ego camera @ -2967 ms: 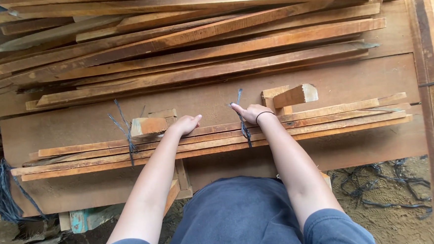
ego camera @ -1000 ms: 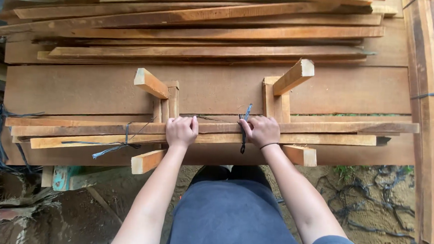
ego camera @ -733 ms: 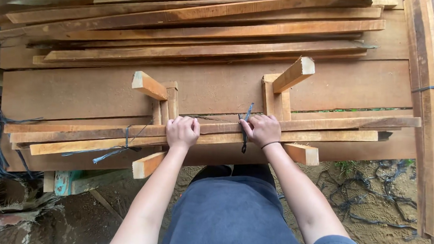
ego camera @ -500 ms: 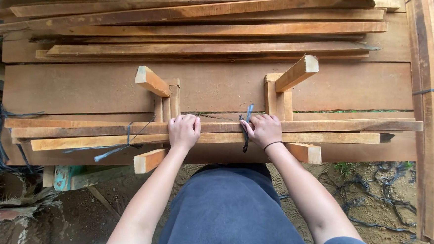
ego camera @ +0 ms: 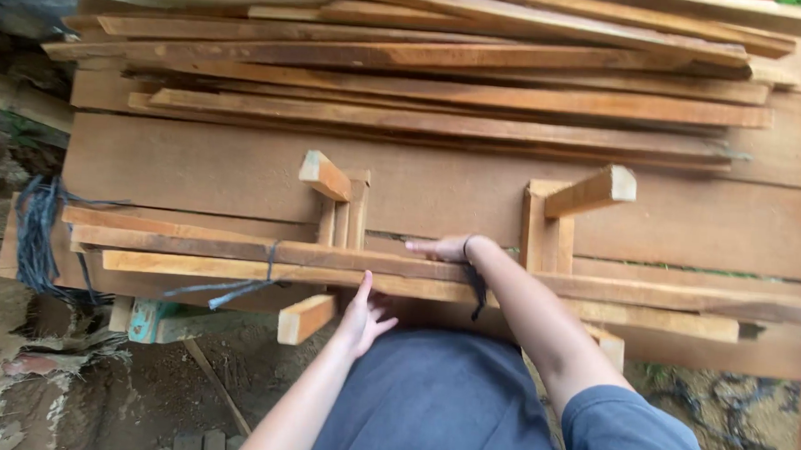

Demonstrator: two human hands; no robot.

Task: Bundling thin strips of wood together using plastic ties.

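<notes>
Across the wooden cradle [ego camera: 546,233], a bundle of long slats [ego camera: 234,255] lies level, bound by dark twine [ego camera: 233,287] near its left end. Right hand [ego camera: 443,248] rests flat on top of the bundle, fingers [ego camera: 418,247] stretched out, gripping nothing. Left hand [ego camera: 362,318] reaches from below with fingers spread, one fingertip touching the lowest slat. Loose planks [ego camera: 444,95] are piled behind.

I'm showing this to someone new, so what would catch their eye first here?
Probably the bundle of wooden slats lying across a two-post wooden cradle at the centre. The right hand rests on top of it; the left hand is open just below. Behind, a loose pile of slats fills the top.
</notes>
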